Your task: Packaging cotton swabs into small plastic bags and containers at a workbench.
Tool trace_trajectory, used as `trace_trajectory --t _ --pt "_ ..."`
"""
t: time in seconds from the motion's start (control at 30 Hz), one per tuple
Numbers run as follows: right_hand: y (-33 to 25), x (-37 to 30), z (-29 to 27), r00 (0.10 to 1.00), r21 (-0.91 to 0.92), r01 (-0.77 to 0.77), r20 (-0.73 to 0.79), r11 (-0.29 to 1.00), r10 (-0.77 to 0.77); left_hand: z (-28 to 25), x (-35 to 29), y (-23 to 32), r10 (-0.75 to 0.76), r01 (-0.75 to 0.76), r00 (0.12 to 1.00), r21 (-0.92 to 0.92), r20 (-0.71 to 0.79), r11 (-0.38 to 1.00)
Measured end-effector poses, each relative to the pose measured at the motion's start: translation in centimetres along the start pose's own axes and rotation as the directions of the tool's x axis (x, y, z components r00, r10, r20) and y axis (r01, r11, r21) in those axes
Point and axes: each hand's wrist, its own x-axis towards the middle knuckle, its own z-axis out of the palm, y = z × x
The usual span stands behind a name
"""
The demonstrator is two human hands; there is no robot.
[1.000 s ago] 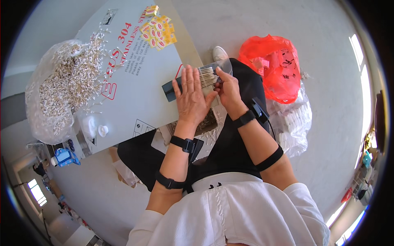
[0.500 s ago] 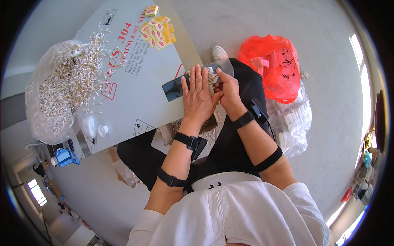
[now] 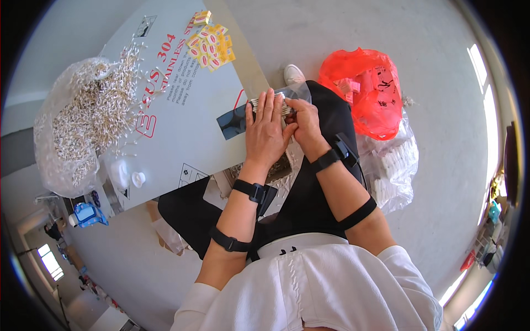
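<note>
Head view: the left hand (image 3: 266, 135) lies flat, fingers stretched and together, palm down over a small bundle of white sticks (image 3: 270, 102) at the near edge of a grey board (image 3: 182, 132). The right hand (image 3: 305, 126) is curled beside it, fingertips pinching the bundle's right end, where a clear bag (image 3: 295, 92) sticks out (whether the sticks are already inside it I cannot tell). Both hands sit right at the board's edge, above the person's lap; a dark rectangular patch (image 3: 232, 122) shows on the board just left of the left hand.

Farther left of the hands the board is bare up to red printed lettering, then a big clear sack of loose white sticks (image 3: 77, 127) spilling across its far-left end. Up and left of the hands lies a cluster of small yellow-and-red packets (image 3: 210, 41). Right of the right hand, on the open grey floor, sit a red plastic bag (image 3: 367, 91) and, below it, a clear bag of white packs (image 3: 392, 165). A small white bottle (image 3: 118, 172) stands at the board's lower-left edge.
</note>
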Motion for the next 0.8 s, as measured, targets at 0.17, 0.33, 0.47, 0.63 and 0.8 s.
trace_trajectory --t 0.17,0.33,0.47,0.63,0.8 --pt "-0.3 0.5 -0.2 1.000 -0.085 0.024 0.016 0.996 -0.023 0.3 -0.2 -0.4 0.003 -0.006 0.999 -0.088 -0.043 0.996" --pt "-0.5 0.7 -0.3 1.000 -0.164 0.020 -0.005 0.986 -0.021 0.1 -0.1 -0.6 0.029 -0.030 0.999 -0.055 -0.023 0.998" --pt "-0.1 0.5 -0.2 0.999 -0.022 -0.026 -0.027 0.999 0.025 0.2 -0.8 -0.4 -0.085 0.083 0.995 -0.042 -0.045 0.996" --pt "0.9 0.0 -1.2 1.000 0.087 0.000 0.001 0.996 0.000 0.5 -0.6 -1.1 -0.105 0.082 0.988 -0.188 -0.114 0.979" --pt "0.8 -0.9 -1.6 0.999 0.076 -0.012 0.045 0.997 0.008 0.8 -0.5 -1.4 -0.353 0.044 0.905 -0.773 -0.238 0.633"
